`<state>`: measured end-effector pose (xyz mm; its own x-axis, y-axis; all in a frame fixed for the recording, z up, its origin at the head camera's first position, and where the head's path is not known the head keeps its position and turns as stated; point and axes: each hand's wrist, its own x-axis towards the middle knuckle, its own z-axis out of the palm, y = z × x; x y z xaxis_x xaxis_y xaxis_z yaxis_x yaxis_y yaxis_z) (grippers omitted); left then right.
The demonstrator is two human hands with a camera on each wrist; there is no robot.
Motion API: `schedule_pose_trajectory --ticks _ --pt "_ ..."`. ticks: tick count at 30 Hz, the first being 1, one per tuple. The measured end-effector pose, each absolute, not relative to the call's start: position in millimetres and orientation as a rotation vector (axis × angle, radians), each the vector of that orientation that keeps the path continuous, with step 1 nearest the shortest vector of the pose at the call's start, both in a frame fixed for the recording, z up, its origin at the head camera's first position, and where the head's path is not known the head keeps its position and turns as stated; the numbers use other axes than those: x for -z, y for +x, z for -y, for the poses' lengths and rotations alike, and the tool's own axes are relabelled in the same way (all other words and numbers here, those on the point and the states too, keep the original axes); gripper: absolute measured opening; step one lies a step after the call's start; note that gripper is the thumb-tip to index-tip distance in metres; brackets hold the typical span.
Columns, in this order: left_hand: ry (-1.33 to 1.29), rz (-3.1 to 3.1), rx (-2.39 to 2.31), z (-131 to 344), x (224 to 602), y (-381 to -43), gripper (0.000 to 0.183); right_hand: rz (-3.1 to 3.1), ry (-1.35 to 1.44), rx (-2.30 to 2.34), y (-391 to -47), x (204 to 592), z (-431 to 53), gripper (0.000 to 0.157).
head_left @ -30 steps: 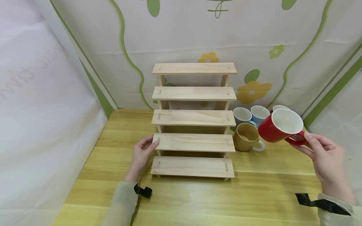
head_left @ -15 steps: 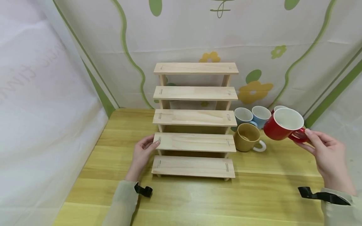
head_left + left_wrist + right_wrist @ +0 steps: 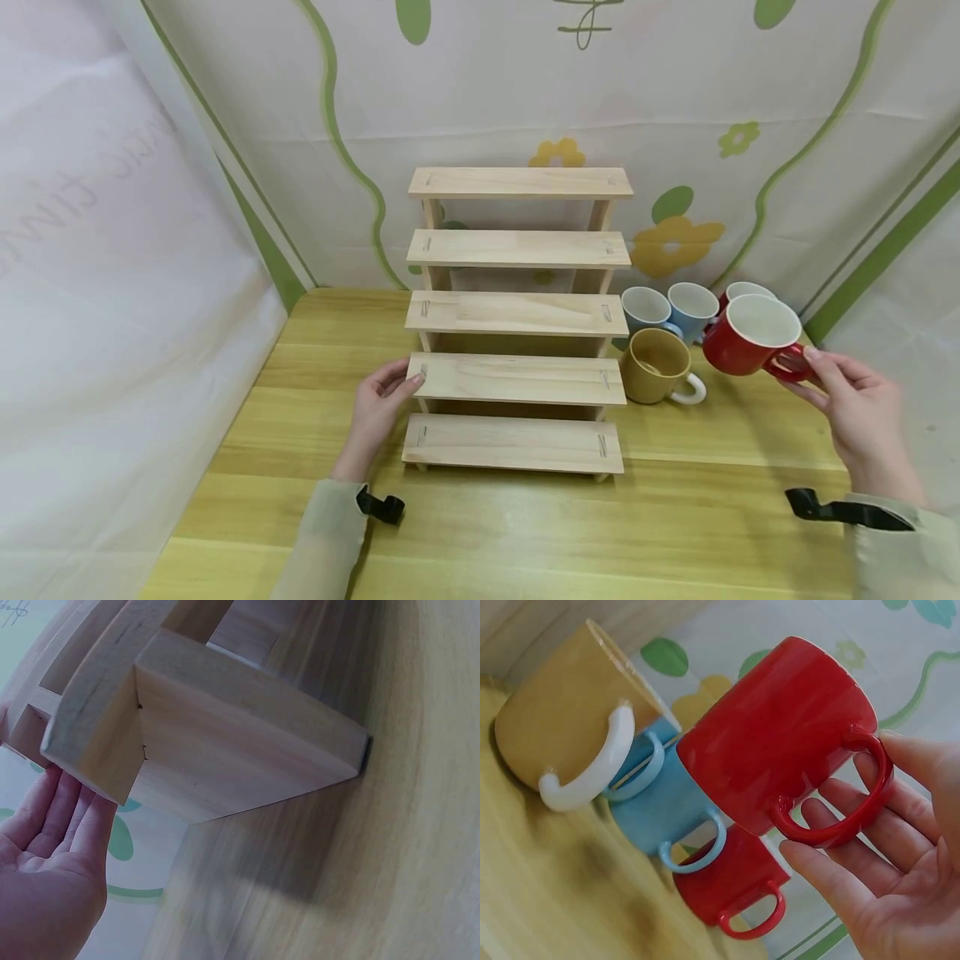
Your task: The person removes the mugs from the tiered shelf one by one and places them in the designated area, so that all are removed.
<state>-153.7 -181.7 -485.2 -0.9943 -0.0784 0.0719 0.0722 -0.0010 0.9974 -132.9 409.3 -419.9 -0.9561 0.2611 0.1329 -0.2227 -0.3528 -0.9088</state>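
Observation:
My right hand (image 3: 862,408) pinches the handle of a red mug (image 3: 780,735) with a white inside. The mug is held up above the table at the right, tilted slightly. In the right wrist view a second red mug (image 3: 731,877) shows behind and below it. My left hand (image 3: 378,412) grips the left end of a stepped wooden display shelf (image 3: 517,379) at its second board from the front. The thumb lies on top of that board, while in the left wrist view the other fingers (image 3: 64,806) reach beneath its edge.
Right of the shelf stand a mustard-yellow mug (image 3: 637,371) with a white handle and two blue mugs, one left (image 3: 637,321) and one right (image 3: 686,323). A patterned cloth wall (image 3: 480,92) rises behind the wooden table (image 3: 495,533).
The red mug has shifted slightly to the right and then dipped a little, staying in my right hand. My left hand keeps its grip on the shelf.

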Motion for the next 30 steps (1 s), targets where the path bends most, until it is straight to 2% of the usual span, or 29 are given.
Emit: schedule_pose_trajectory --ticks 30 --pt "-0.023 2.135 2.139 183.0 488.9 -154.2 0.038 1.693 -0.159 -2.442 -143.8 481.4 -422.0 0.016"
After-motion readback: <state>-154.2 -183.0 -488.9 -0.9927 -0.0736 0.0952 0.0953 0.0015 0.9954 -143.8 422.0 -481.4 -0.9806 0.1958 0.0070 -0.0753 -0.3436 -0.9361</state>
